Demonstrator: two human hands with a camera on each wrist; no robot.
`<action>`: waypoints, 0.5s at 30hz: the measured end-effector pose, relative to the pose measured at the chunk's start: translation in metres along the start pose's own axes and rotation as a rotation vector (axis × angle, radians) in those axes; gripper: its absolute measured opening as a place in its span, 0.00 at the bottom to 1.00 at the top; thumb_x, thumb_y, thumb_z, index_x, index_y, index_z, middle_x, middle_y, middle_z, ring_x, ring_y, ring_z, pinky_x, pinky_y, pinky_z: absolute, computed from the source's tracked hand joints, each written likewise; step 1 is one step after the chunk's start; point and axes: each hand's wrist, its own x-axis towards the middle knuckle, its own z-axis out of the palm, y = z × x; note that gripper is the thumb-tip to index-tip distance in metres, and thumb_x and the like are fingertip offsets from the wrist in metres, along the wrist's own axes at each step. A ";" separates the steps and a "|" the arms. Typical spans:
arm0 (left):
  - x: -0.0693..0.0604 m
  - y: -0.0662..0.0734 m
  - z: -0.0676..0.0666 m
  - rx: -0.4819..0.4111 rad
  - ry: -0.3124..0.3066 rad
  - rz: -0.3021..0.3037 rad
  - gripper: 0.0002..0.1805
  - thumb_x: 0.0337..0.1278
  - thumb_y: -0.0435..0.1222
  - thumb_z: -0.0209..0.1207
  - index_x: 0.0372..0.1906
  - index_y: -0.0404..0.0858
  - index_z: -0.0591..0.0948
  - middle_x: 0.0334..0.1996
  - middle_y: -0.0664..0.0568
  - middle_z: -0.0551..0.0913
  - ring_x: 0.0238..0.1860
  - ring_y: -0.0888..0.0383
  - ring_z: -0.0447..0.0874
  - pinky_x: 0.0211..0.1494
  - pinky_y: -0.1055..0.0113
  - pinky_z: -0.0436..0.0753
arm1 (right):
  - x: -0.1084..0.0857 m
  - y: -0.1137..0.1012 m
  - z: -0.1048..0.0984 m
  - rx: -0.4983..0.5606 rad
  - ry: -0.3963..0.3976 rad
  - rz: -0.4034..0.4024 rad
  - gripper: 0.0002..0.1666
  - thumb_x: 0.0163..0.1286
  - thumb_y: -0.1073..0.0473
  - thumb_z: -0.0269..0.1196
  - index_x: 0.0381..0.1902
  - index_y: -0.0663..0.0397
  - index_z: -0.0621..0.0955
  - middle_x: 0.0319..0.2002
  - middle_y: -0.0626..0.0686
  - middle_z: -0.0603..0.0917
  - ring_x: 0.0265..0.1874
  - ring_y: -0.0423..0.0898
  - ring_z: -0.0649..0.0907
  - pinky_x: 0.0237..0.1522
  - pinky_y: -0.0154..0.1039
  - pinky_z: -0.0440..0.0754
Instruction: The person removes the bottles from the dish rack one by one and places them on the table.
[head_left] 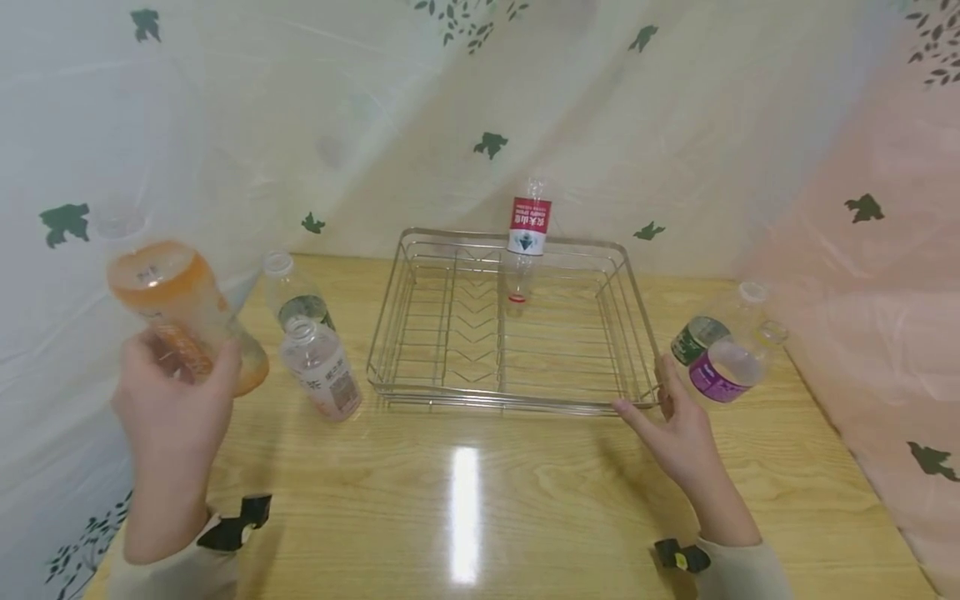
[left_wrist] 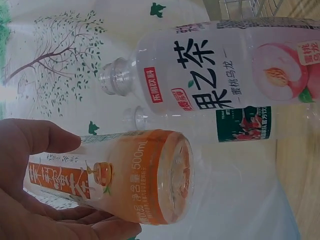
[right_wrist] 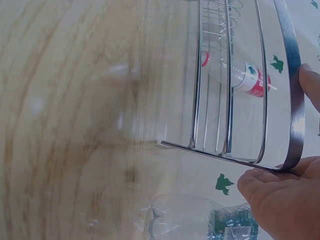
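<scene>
My left hand [head_left: 176, 400] grips a plastic drink bottle with an orange label [left_wrist: 150, 175], raised and tilted at the left; its base faces the left wrist camera. My right hand [head_left: 678, 425] holds the front right corner of a wire dish rack [head_left: 498, 402], thumb and fingers about its metal rim. Inside the rack a red-and-white-labelled bottle [head_left: 529, 225] leans on the back rim, red cap down. Close to my left hand stand a peach tea bottle [head_left: 322, 367] and, behind it, a clear bottle with a dark green label [head_left: 292, 292].
Right of the rack stand a green-labelled bottle [head_left: 701, 337] and a purple-labelled bottle [head_left: 723, 371], close together. A wooden table [head_left: 555, 492] bears the rack. Patterned cloth [head_left: 360, 125] hangs behind the table and along its sides.
</scene>
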 end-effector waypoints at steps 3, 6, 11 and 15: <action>0.004 -0.006 0.002 0.024 -0.028 -0.036 0.35 0.61 0.41 0.62 0.70 0.34 0.66 0.67 0.43 0.74 0.64 0.44 0.74 0.65 0.48 0.76 | 0.000 0.000 0.000 0.002 0.001 -0.008 0.60 0.71 0.45 0.68 0.82 0.45 0.39 0.79 0.60 0.48 0.74 0.64 0.57 0.71 0.37 0.58; 0.007 -0.013 0.004 0.048 -0.061 -0.056 0.37 0.59 0.41 0.63 0.71 0.34 0.65 0.66 0.41 0.74 0.63 0.43 0.75 0.64 0.46 0.77 | 0.000 -0.001 -0.001 0.004 -0.005 -0.008 0.60 0.72 0.45 0.67 0.82 0.45 0.39 0.79 0.60 0.47 0.74 0.65 0.56 0.71 0.44 0.58; 0.010 -0.025 0.008 0.080 -0.127 -0.075 0.39 0.59 0.43 0.65 0.70 0.32 0.64 0.65 0.37 0.74 0.62 0.42 0.73 0.62 0.44 0.76 | 0.000 -0.002 -0.001 -0.004 -0.014 0.006 0.60 0.71 0.44 0.67 0.82 0.44 0.39 0.80 0.59 0.47 0.73 0.68 0.57 0.71 0.49 0.59; 0.011 -0.036 0.013 0.098 -0.152 -0.082 0.39 0.58 0.42 0.65 0.69 0.29 0.64 0.63 0.36 0.73 0.60 0.41 0.72 0.60 0.44 0.75 | -0.001 -0.002 -0.002 -0.009 -0.004 0.008 0.60 0.71 0.44 0.67 0.82 0.42 0.39 0.79 0.61 0.49 0.72 0.71 0.60 0.70 0.52 0.61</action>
